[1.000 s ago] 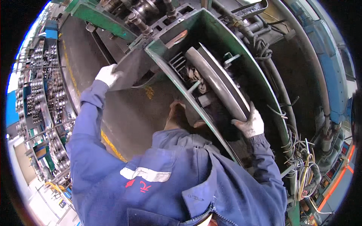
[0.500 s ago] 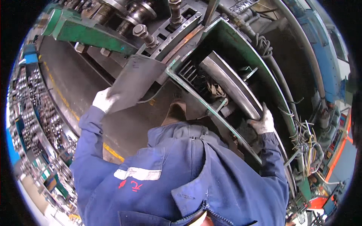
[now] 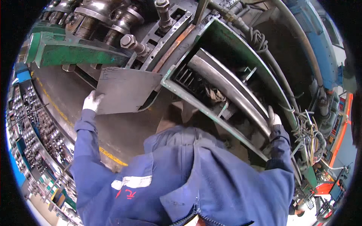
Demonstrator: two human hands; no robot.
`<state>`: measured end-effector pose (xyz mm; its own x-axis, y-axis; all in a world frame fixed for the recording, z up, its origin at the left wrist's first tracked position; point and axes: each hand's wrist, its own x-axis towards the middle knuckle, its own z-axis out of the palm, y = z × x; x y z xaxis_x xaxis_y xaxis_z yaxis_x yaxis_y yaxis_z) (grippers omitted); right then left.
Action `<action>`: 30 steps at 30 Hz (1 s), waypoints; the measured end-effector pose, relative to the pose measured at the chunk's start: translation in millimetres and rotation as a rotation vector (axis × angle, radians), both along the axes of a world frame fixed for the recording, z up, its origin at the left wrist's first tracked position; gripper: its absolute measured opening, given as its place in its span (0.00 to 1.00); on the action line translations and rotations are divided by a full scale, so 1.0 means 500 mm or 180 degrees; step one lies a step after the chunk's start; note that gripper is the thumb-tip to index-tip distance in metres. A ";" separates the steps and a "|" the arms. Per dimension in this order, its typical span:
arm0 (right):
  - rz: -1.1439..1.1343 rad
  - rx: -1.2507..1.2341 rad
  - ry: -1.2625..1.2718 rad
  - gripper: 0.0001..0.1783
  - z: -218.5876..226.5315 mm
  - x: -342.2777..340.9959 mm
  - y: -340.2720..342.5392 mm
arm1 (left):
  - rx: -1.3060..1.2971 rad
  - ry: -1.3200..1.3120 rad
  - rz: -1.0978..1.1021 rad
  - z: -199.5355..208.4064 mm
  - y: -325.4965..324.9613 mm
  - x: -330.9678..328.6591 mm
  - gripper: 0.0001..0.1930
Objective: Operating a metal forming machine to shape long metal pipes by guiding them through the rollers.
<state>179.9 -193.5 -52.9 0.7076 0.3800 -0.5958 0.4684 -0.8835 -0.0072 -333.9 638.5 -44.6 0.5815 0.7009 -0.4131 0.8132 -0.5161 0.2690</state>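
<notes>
My left hand (image 3: 92, 101), in a white glove, is closed on the left edge of a flat dark grey metal plate (image 3: 126, 90). The plate's broad face is turned up, and its far right side lies beside the corner of a green trough (image 3: 196, 101). Inside the trough a long, shiny steel channel (image 3: 226, 84) runs from upper left to lower right. My right hand (image 3: 274, 118), gloved too, grips that channel toward its nearer part; some of the fingers are hidden.
Beyond the plate stand a green machine beam (image 3: 79, 51), steel rollers (image 3: 90, 17) and a large bolt (image 3: 132, 43). Hoses and loose wires (image 3: 311, 137) hang along the right. At far left are racks of metal parts (image 3: 41, 128), and a yellow line (image 3: 113, 156) marks the floor.
The plate has tilted to show more of its upper face, and my left hand has shifted left with it. My right hand has slid along the channel toward the lower right. The view has shifted slightly.
</notes>
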 end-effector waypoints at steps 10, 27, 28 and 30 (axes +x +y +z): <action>-0.0545 0.0477 -0.0280 0.42 -0.015 -0.033 0.094 | 0.0568 0.0273 0.0024 -0.050 0.023 0.059 0.33; -0.1398 0.0273 -0.0026 0.47 0.090 -0.048 0.287 | 0.0954 0.0035 -0.0092 0.048 -0.056 0.084 0.39; -0.1352 0.0226 -0.0014 0.46 0.094 -0.050 0.295 | 0.0963 -0.0165 -0.0013 0.056 -0.063 0.077 0.37; -0.0934 0.0338 -0.0099 0.42 0.056 -0.043 0.271 | 0.0989 -0.0576 0.0151 0.065 -0.091 0.062 0.34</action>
